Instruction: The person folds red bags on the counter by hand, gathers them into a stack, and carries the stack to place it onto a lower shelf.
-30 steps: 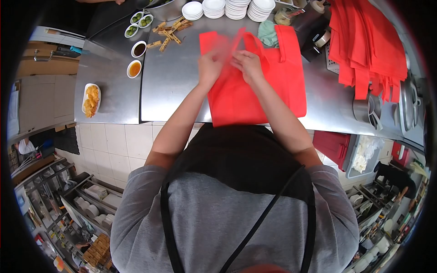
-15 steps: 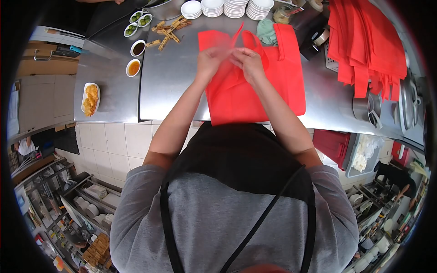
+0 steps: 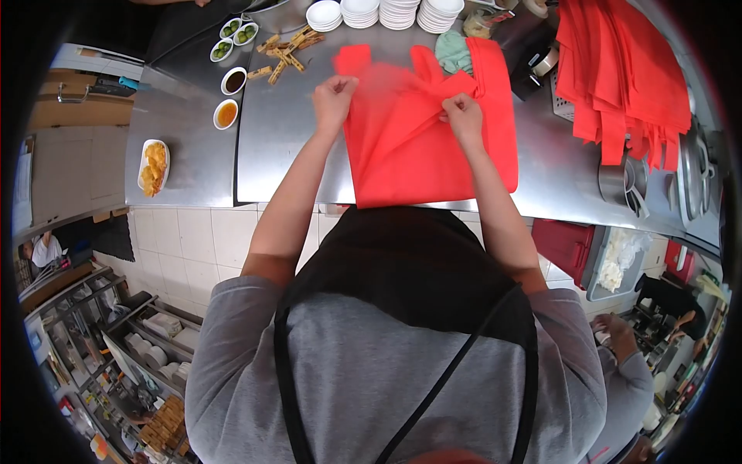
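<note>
A red cloth bag (image 3: 421, 166) with loop handles lies on the steel counter right in front of me, its upper part rumpled and partly blurred. My left hand (image 3: 334, 102) is closed in a pinch at the bag's upper left edge. Some way to the right, my right hand (image 3: 464, 117) is closed on the red cloth near a handle, with its fingertips partly hidden. The bag's fabric looks pulled into folds between the two hands. A pale green cloth (image 3: 453, 52) sits just behind the bag.
Stacked white dishes (image 3: 399, 14) stand at the back. Clothespin-like wooden pieces (image 3: 284, 56), a bowl of dark sauce (image 3: 233, 80), an orange sauce bowl (image 3: 226, 114) and a dish of fried food (image 3: 154, 168) lie left. More red bags (image 3: 618, 73) are piled right. Another person (image 3: 624, 387) is behind at right.
My hands have moved apart from close together over the bag, left hand leftward, right hand rightward and slightly down. The bag's top has spread. Another person has come into view at lower right.
</note>
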The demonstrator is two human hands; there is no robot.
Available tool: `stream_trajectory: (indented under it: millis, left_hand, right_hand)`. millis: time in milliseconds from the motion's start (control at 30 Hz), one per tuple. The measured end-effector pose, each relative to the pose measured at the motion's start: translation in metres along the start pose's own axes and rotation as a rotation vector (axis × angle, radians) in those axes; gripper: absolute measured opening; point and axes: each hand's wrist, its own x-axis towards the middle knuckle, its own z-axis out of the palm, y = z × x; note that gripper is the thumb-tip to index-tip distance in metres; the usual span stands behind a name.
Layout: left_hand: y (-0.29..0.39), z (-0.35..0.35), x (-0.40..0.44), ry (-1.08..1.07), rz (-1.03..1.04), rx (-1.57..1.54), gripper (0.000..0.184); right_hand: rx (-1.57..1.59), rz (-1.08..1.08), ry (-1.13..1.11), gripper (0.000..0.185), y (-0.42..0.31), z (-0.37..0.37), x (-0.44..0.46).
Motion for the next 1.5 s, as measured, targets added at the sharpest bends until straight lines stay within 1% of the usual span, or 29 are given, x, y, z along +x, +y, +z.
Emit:
stream_trajectory:
  millis: [33,67,133,167,233,267,333,400,467,500,533,567,600,700,767,800,867,900,967,1033,1100,1133,1200,1233,1300,1333,1400,1433,1500]
  left_hand:
    - [0.002,0.0,0.0,-0.024,0.016,-0.123,0.01]
    - [0.003,0.0,-0.001,-0.025,0.018,-0.121,0.01]
    - [0.026,-0.001,-0.011,-0.203,0.049,-0.155,0.014]
    - [0.031,0.004,-0.016,-0.204,0.051,-0.155,0.014]
    - [0.039,0.013,-0.027,-0.221,0.434,0.069,0.015]
    - [0.041,0.016,-0.032,-0.221,0.435,0.07,0.015]
    - [0.046,0.02,-0.044,-0.313,0.564,0.255,0.016]
    - [0.048,0.022,-0.048,-0.34,0.544,0.228,0.017]
    - [0.044,0.023,-0.048,-0.161,0.456,0.062,0.02]
    - [0.038,0.02,-0.044,-0.157,0.455,0.063,0.02]
    - [0.029,0.014,-0.036,-0.142,0.334,0.143,0.021]
    - [0.02,0.009,-0.029,-0.127,0.212,0.222,0.022]
    - [0.009,0.006,-0.025,-0.123,0.208,0.222,0.022]
    - [-0.012,0.002,-0.01,-0.178,0.204,0.24,0.023]
    - [-0.018,0.004,0.0,-0.077,0.164,-0.023,0.023]
    - [-0.016,0.001,0.003,-0.08,0.161,-0.025,0.023]
    - [-0.01,-0.008,0.015,0.121,0.041,0.055,0.022]
    - [-0.005,-0.011,0.02,0.14,-0.129,0.025,0.023]
    - [-0.034,-0.006,0.037,0.093,-0.167,0.113,0.024]
    - [-0.039,-0.002,0.041,0.049,-0.205,0.201,0.025]
    - [-0.039,0.004,0.043,-0.054,-0.266,0.342,0.025]
    - [-0.036,0.006,0.042,-0.053,-0.265,0.342,0.025]
    - [-0.028,0.009,0.038,-0.058,-0.205,0.309,0.018]
    - [-0.019,0.009,0.033,-0.058,-0.205,0.309,0.018]
    - [-0.004,0.009,0.022,-0.046,-0.076,0.291,0.011]
    - [-0.004,0.012,0.02,-0.046,-0.076,0.293,0.011]
    - [-0.005,0.017,0.014,0.014,0.225,0.352,0.007]
    - [0.002,0.017,0.009,0.012,0.226,0.352,0.007]
    - [0.015,0.017,-0.001,0.03,0.454,0.363,0.007]
  right_hand:
    - [-0.112,0.083,-0.119,0.012,0.0,-0.002,0.002]
    - [-0.11,0.083,-0.117,0.012,0.002,-0.001,0.002]
    - [-0.51,-0.578,0.247,0.012,-0.033,0.011,-0.011]
    - [-0.509,-0.579,0.249,0.012,-0.049,0.018,-0.014]
    - [-0.521,-0.897,0.226,0.023,-0.078,0.033,-0.023]
    - [-0.519,-0.897,0.226,0.023,-0.086,0.04,-0.027]
    - [-0.797,-0.597,0.103,0.024,-0.094,0.051,-0.033]
    - [-0.766,-0.57,0.084,0.019,-0.069,0.051,-0.015]
    - [-0.579,-0.458,0.003,0.014,-0.053,0.046,-0.006]
    - [-0.487,-0.413,0.016,0.011,-0.051,0.042,-0.007]
    - [-0.488,-0.413,0.012,0.011,-0.047,0.033,-0.002]
    - [-0.431,-0.371,0.071,0.011,-0.041,0.021,0.006]
    - [-0.374,-0.33,0.13,0.01,-0.035,0.011,0.011]
    - [-0.286,-0.313,0.139,0.013,-0.017,-0.004,0.006]
    - [-0.281,-0.296,0.139,0.012,-0.009,-0.007,0.007]
    - [-0.275,-0.276,0.14,0.011,-0.009,-0.008,0.005]
    - [-0.201,-0.252,0.129,0.011,-0.012,-0.009,0.004]
    - [-0.123,-0.231,0.114,0.011,-0.015,-0.008,0.004]
    - [-0.101,-0.231,0.104,0.011,-0.019,-0.005,0.003]
    - [-0.078,-0.232,0.091,0.012,-0.022,-0.002,0.001]
    - [-0.18,-0.222,0.07,0.009,-0.027,0.001,-0.002]
    - [-0.18,-0.223,0.07,0.009,-0.03,0.002,-0.002]
    - [-0.409,-0.369,0.169,0.009,-0.036,0.005,-0.004]
    - [-0.41,-0.369,0.168,0.009,-0.042,0.009,-0.003]
    - [-0.684,-0.933,0.402,0.015,-0.055,0.02,-0.002]
    - [-0.683,-0.933,0.402,0.015,-0.061,0.027,-0.004]
    - [-0.62,-1.169,0.081,0.019,-0.07,0.041,-0.011]
    - [-0.62,-1.167,0.083,0.019,-0.069,0.05,-0.014]
    - [-0.492,-0.69,-0.098,0.012,-0.065,0.066,-0.017]
